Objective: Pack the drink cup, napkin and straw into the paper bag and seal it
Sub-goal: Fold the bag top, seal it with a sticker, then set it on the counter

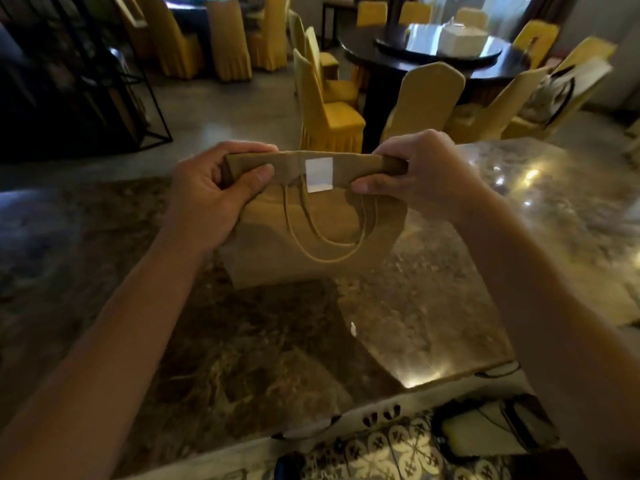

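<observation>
On a glossy marble table [450, 258], seen from the head camera: brown paper bag [311, 237] standing upright near the middle, top folded over into a flat band running left to right. White sticker [319, 174] on the middle of that band, its lower edge hanging just past the fold over the bag's front. Two twine handles [325, 251] drooping in loops down the front face below the fold.

Left hand [214, 199] gripping the left end of the folded band, thumb pressed on the front, fingers curled over the top and behind. Right hand [419, 178] pinching the right end likewise, thumb under the front edge, fingers wrapped over the top. Both forearms reaching in from the bottom corners. Bag closed at the top, so cup, napkin and straw out of sight; impossible to tell from here whether inside.

Small white scrap [353, 329] lying on the table nearer the person, apart from the bag.

Beyond the table: yellow-covered chairs [329, 109] around a dark round table [433, 57], a white box [464, 39] on it. Patterned floor [398, 448] below the near table edge.
</observation>
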`<state>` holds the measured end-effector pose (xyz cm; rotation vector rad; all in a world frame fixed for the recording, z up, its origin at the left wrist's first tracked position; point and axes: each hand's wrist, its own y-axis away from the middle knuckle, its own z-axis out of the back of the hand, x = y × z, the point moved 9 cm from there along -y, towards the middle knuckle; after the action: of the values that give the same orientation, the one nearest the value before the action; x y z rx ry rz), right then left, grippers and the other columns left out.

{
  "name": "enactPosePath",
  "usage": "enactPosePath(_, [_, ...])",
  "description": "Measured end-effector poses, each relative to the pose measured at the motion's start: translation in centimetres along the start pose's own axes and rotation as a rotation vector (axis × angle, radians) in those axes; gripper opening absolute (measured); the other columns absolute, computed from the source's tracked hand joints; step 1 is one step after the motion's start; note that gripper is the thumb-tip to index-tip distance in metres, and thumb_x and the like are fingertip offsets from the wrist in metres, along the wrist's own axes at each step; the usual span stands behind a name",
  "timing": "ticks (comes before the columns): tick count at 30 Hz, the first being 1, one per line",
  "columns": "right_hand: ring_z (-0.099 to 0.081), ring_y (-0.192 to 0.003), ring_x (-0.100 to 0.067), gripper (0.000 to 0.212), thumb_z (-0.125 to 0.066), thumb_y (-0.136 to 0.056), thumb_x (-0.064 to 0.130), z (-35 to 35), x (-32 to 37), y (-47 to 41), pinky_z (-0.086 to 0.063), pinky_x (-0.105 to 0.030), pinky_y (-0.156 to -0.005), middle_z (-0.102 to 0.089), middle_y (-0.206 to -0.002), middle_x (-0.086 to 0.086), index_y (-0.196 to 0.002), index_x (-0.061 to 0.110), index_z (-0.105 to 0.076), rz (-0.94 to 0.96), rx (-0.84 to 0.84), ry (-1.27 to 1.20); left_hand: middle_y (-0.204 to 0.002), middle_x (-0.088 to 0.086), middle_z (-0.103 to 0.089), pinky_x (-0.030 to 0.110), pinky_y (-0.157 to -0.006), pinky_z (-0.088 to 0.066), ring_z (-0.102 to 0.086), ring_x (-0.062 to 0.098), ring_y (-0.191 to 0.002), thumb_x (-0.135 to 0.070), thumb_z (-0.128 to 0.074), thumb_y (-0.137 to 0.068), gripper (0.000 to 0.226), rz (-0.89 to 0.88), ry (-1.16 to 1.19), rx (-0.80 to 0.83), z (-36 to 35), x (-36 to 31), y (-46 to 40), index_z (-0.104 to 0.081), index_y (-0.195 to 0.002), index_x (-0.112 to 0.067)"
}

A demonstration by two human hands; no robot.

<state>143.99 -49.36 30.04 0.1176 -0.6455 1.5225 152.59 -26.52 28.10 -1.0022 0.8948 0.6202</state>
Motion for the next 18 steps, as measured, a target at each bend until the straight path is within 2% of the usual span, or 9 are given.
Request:
enactPosePath(5, [-0.065,-0.08,-0.006,0.016,-0.081,-0.083,0.035,-0.8,-3.7,-4.1,-0.049,-0.014,-0.065,-0.071,-0.082,0.01,-0.094,0.025,-0.076,-0.04,-0.066,-0.123,-0.107,-0.014,-0.072,0.022,-0.083,-0.058,-0.069,0.004,-0.103,-0.021,-0.07,-0.093,0.023,0.025,0.003,0.047,-0.2,4.1,-5.3,-0.069,-0.107,-0.039])
enactPosePath(8, [-0.067,-0.081,-0.002,0.014,-0.08,-0.084,0.033,-2.2,-4.8,-6.7,-0.049,-0.009,-0.066,-0.07,-0.083,0.016,-0.096,0.029,-0.073,-0.012,-0.048,-0.142,-0.1,-0.022,-0.073,0.02,-0.082,-0.059,-0.069,0.001,-0.1,-0.019,-0.07,-0.093,0.023,0.056,0.018,0.05,-0.4,6.7,-7.4,-0.07,-0.108,-0.036])
enactPosePath(10, [-0.067,-0.083,-0.002,0.015,-0.08,-0.085,0.033,-3.4,-6.0,-8.9,-0.05,-0.008,-0.067,-0.069,-0.086,0.018,-0.098,0.03,-0.073,-0.015,-0.023,-0.147,-0.097,-0.027,-0.073,0.018,-0.08,-0.058,-0.069,-0.001,-0.098,-0.018,-0.07,-0.093,0.022,0.084,0.006,0.029,-0.5,8.5,-8.7,-0.07,-0.109,-0.033])
enactPosePath(15, [-0.063,-0.077,0.001,0.013,-0.079,-0.086,0.031,-6.9,-8.1,-11.6,-0.043,-0.011,-0.065,-0.066,-0.085,0.016,-0.097,0.027,-0.074,-0.011,0.035,-0.109,-0.105,-0.007,-0.072,0.017,-0.076,-0.058,-0.069,-0.001,-0.092,-0.015,-0.071,-0.092,0.027,0.148,-0.035,-0.008,-0.2,12.5,-9.5,-0.071,-0.119,-0.014])
enactPosePath(18, [-0.065,-0.081,-0.004,0.02,-0.079,-0.086,0.032,-8.6,-9.0,-12.8,-0.048,-0.016,-0.066,-0.069,-0.092,0.008,-0.1,0.019,-0.077,-0.028,0.039,-0.135,-0.105,-0.005,-0.071,0.014,-0.075,-0.057,-0.069,-0.004,-0.092,-0.012,-0.07,-0.092,0.03,0.184,-0.037,-0.031,0.2,14.2,-9.7,-0.07,-0.122,-0.007])
